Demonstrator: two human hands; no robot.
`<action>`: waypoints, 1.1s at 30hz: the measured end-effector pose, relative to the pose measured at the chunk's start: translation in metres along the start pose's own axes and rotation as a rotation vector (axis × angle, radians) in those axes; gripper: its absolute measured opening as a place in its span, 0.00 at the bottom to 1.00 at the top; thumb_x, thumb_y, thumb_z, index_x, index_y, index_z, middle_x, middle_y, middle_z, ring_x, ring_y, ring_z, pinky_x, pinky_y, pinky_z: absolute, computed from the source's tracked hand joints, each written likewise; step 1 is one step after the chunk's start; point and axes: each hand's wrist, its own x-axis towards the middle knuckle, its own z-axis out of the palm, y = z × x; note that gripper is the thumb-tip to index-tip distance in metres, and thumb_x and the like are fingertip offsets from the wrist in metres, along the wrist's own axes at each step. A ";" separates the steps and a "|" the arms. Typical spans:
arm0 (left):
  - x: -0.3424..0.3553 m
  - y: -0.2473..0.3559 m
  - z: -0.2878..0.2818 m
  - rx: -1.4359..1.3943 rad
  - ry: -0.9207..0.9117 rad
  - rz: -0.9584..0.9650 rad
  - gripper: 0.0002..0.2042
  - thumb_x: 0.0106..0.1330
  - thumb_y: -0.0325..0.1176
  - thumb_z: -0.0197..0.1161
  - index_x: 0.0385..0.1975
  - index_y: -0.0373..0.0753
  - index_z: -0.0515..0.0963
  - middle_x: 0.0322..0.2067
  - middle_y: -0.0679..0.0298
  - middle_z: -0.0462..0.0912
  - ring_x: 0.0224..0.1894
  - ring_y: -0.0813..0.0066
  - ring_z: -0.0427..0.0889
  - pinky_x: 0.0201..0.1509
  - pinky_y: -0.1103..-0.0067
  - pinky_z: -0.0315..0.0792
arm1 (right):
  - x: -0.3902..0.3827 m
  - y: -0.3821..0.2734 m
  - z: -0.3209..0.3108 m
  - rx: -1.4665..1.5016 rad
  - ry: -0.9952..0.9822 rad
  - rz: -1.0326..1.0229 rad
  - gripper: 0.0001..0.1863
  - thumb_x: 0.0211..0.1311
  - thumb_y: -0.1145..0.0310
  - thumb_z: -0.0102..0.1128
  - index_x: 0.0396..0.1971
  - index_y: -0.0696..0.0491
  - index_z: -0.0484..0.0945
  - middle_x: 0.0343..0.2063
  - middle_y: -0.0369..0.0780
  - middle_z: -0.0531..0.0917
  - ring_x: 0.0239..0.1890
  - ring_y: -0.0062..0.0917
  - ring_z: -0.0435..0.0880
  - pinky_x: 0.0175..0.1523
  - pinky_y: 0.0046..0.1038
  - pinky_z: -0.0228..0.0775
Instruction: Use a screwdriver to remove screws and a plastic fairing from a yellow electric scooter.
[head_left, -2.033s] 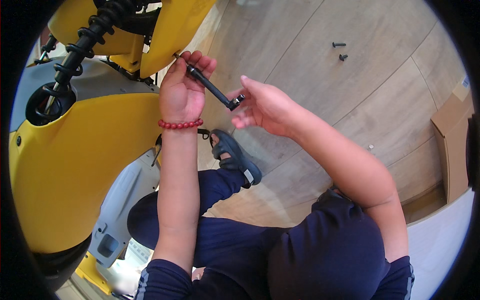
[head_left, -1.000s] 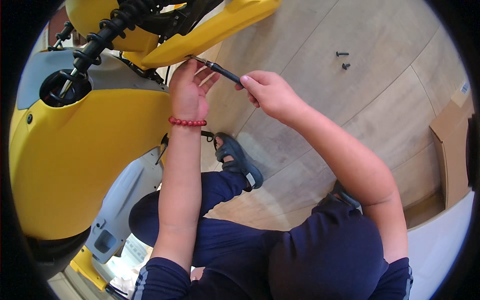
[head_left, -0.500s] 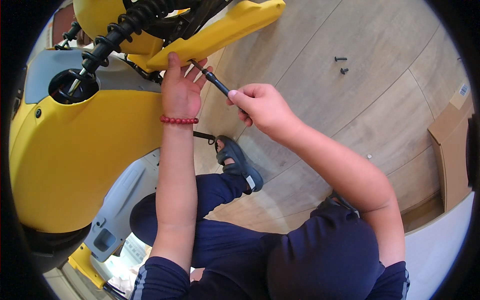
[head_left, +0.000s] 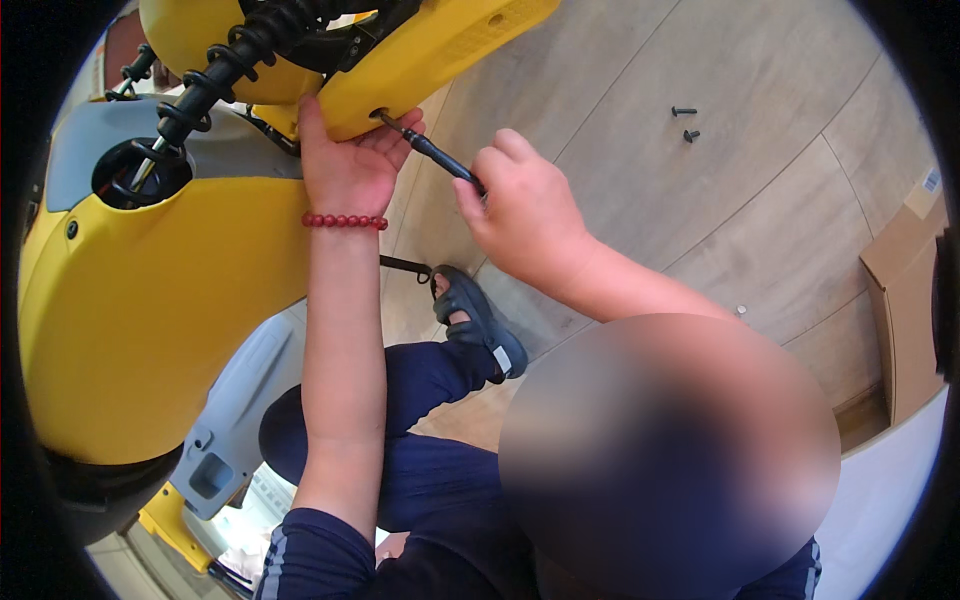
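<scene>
My left hand (head_left: 355,155) is palm up beneath a long yellow panel (head_left: 440,55), its thumb against the panel's lower part and its fingers loosely extended. A black-handled driver tool (head_left: 440,155) slants from my right hand (head_left: 525,215), which is closed around the handle, up to a hole in that panel, where its metal shaft meets the opening. A black spring shock (head_left: 215,80) runs down past my left thumb into a round opening in the yellow and grey bodywork (head_left: 160,310).
Two black screws (head_left: 684,110) and a small pale round piece (head_left: 741,309) lie on the wooden floor (head_left: 720,200). A cardboard box (head_left: 900,300) is at the far right. My sandaled foot (head_left: 470,320) is below my hands.
My left hand has shifted left along the panel, which tilted after the earliest frame. My right hand went from loose fingers to a grip on the tool, and its knuckles now face up more.
</scene>
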 end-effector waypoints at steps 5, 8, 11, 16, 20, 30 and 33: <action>-0.001 0.000 -0.005 -0.026 -0.065 -0.029 0.36 0.63 0.64 0.46 0.53 0.31 0.64 0.48 0.45 0.69 0.48 0.47 0.72 0.54 0.58 0.69 | 0.002 0.001 0.001 -0.325 0.067 -0.524 0.04 0.42 0.71 0.53 0.19 0.52 0.68 0.23 0.39 0.67 0.26 0.29 0.74 0.28 0.28 0.69; -0.003 0.001 -0.004 -0.037 -0.030 -0.041 0.36 0.63 0.64 0.45 0.53 0.31 0.65 0.46 0.47 0.71 0.47 0.48 0.74 0.54 0.58 0.69 | 0.004 0.004 0.003 -0.317 0.066 -0.568 0.04 0.44 0.70 0.53 0.20 0.51 0.68 0.23 0.38 0.66 0.25 0.29 0.73 0.27 0.28 0.69; -0.005 -0.002 -0.008 -0.030 -0.103 -0.023 0.36 0.63 0.64 0.46 0.51 0.32 0.65 0.45 0.48 0.72 0.47 0.51 0.75 0.54 0.60 0.69 | 0.006 0.008 0.008 -0.302 0.142 -0.450 0.05 0.48 0.69 0.54 0.21 0.51 0.67 0.21 0.38 0.69 0.22 0.30 0.75 0.25 0.30 0.70; -0.003 -0.010 -0.018 0.025 -0.144 -0.138 0.33 0.65 0.59 0.48 0.50 0.29 0.65 0.45 0.48 0.75 0.51 0.53 0.74 0.56 0.60 0.69 | 0.003 0.010 0.009 -0.345 0.010 -0.242 0.10 0.56 0.66 0.57 0.22 0.52 0.67 0.17 0.41 0.73 0.18 0.35 0.76 0.21 0.34 0.68; -0.006 -0.021 -0.025 -0.022 -0.126 -0.146 0.26 0.65 0.53 0.53 0.46 0.33 0.69 0.39 0.54 0.78 0.46 0.61 0.77 0.53 0.65 0.72 | 0.001 0.018 0.015 -0.421 -0.092 -0.218 0.11 0.56 0.65 0.57 0.24 0.53 0.67 0.18 0.42 0.75 0.20 0.37 0.78 0.22 0.35 0.69; -0.014 -0.036 -0.007 0.048 -0.098 -0.020 0.08 0.65 0.35 0.58 0.32 0.37 0.72 0.27 0.64 0.79 0.27 0.74 0.78 0.35 0.77 0.75 | 0.040 -0.021 -0.044 -0.368 -0.693 -0.005 0.18 0.57 0.66 0.58 0.37 0.59 0.61 0.25 0.51 0.78 0.31 0.50 0.78 0.35 0.45 0.69; -0.017 -0.041 -0.001 -0.033 0.008 -0.006 0.06 0.65 0.32 0.57 0.30 0.35 0.72 0.25 0.62 0.78 0.25 0.74 0.78 0.32 0.78 0.74 | 0.054 -0.032 -0.051 -0.544 -0.823 0.136 0.17 0.56 0.67 0.60 0.36 0.59 0.62 0.29 0.52 0.78 0.35 0.50 0.78 0.38 0.44 0.70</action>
